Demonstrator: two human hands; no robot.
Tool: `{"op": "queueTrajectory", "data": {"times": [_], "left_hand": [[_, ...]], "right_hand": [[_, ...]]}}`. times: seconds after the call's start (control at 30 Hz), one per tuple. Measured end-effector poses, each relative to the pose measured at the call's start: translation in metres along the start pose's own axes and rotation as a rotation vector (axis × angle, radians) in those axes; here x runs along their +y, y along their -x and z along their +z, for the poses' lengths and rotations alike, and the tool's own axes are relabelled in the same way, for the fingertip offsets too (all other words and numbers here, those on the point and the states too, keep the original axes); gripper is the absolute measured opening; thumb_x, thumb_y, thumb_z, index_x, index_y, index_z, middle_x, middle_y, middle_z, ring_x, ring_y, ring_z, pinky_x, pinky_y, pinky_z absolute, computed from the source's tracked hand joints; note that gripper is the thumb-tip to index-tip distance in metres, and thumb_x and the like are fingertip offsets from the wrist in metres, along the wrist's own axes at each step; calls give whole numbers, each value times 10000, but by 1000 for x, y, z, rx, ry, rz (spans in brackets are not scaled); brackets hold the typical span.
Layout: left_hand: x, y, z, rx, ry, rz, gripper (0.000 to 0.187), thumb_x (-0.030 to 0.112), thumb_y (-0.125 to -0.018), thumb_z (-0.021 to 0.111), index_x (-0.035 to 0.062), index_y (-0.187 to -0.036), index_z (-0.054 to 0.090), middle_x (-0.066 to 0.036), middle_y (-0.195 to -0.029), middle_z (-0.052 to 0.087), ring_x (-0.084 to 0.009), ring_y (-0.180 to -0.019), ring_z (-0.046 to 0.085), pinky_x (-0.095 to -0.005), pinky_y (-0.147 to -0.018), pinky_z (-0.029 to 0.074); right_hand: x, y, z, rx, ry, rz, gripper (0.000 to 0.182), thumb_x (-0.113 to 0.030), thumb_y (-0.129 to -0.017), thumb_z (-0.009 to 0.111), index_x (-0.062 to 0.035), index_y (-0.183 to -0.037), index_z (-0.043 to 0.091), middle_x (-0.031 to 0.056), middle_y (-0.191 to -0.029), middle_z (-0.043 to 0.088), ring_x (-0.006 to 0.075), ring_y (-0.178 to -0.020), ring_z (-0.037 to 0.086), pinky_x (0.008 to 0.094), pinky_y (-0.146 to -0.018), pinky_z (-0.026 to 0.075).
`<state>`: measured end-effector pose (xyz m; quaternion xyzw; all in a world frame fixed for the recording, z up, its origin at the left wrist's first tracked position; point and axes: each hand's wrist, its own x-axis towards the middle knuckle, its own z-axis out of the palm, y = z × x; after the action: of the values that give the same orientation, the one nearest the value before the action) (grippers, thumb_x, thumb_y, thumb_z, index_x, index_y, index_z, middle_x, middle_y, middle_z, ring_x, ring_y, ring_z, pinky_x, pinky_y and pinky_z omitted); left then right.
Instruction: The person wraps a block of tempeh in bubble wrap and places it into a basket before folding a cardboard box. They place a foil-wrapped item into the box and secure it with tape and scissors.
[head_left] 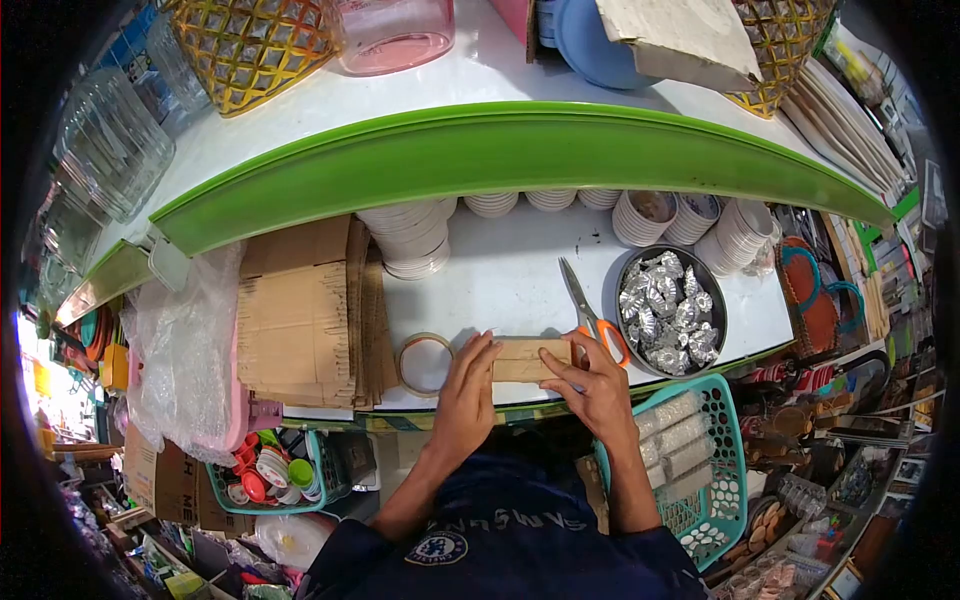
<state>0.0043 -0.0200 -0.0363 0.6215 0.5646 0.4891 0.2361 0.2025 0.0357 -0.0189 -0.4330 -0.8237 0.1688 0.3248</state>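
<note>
A small folded-looking piece of brown cardboard (518, 362) lies at the front edge of the white shelf, between my hands. My left hand (465, 395) grips its left end, fingers together. My right hand (595, 390) holds the right end, with thumb and a finger pressed on its top face. Just left of my left hand is a roll of tape (403, 368) lying flat. Scissors (578, 287) with orange handles lie beyond my right hand, blades pointing away; the fingers partly cover the handles.
A dark round pan (625, 338) of crumpled-looking silver foil cups stands right. Stacked cardboard sheets (290, 330) are at left, beside stacked white bowls (405, 235). A green-edged shelf (520, 150) overhangs the back. Below hang turquoise baskets (738, 440), with goods inside.
</note>
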Motion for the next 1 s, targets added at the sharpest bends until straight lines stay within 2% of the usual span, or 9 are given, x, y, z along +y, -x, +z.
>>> {"op": "queueTrajectory", "data": {"times": [0.07,0.17,0.33,0.5,0.6,0.67,0.83,0.9,1.0], "left_hand": [[-2,8,-11,27,-311,130,348,-18,-900,566,15,-1245,599,-169,-1256,561,-379,-1177,513,-460,-999,413],[4,15,-23,79,-544,59,358,38,-856,644,31,-1214,628,-143,-1120,567,-329,-1038,512,-458,-895,420],[-10,25,-31,-34,-725,-41,424,95,-842,665,36,-1256,598,-126,-1080,585,-318,-1048,518,-454,-868,406],[-27,26,-28,-7,-784,68,455,86,-844,644,42,-1291,573,-107,-1008,618,-310,-1003,545,-456,-871,403],[-24,24,-29,-11,-785,67,458,80,-844,639,42,-1295,570,-108,-1005,620,-307,-995,548,-452,-862,405],[-23,24,-29,-27,-798,58,464,81,-844,639,39,-1299,565,-114,-1013,617,-310,-1003,548,-456,-876,405],[-24,23,-29,-21,-752,60,499,81,-834,655,28,-1318,544,-134,-1034,607,-335,-1024,545,-489,-927,411],[-24,23,-30,77,-743,58,453,83,-818,680,13,-1257,590,-144,-1046,600,-359,-1044,541,-510,-945,427],[-26,25,-32,52,-693,14,366,69,-799,698,-3,-1154,643,-157,-1031,601,-376,-1056,540,-500,-927,452]], "right_hand": [[-1,-2,-1,0,36,-10,440,-229,-687,838,-193,-1118,762,112,-1171,624,265,-958,641,349,-777,542],[4,-9,-1,20,65,-42,452,-239,-684,836,-202,-1128,758,97,-1172,629,252,-935,639,349,-760,542],[9,-17,1,44,100,-80,452,-247,-685,831,-218,-1131,757,79,-1171,635,231,-858,619,348,-726,537],[13,-24,5,37,166,-116,498,-260,-701,820,-223,-1189,730,78,-1170,637,228,-870,590,353,-763,518],[16,-29,6,34,169,-107,640,-280,-719,807,-177,-1327,634,83,-1165,637,254,-935,570,381,-833,493],[18,-31,5,-8,109,-55,800,-292,-737,808,-122,-1450,488,106,-1186,625,285,-1010,561,408,-896,475],[18,-32,-2,-97,80,16,896,-279,-741,826,-101,-1503,389,142,-1254,590,325,-1102,578,416,-941,480],[16,-33,-5,-118,62,35,906,-270,-742,829,-101,-1508,376,150,-1281,576,335,-1133,580,415,-957,481],[14,-35,-5,-140,27,36,912,-264,-738,833,-93,-1507,374,152,-1312,560,343,-1139,586,418,-954,493]]}}
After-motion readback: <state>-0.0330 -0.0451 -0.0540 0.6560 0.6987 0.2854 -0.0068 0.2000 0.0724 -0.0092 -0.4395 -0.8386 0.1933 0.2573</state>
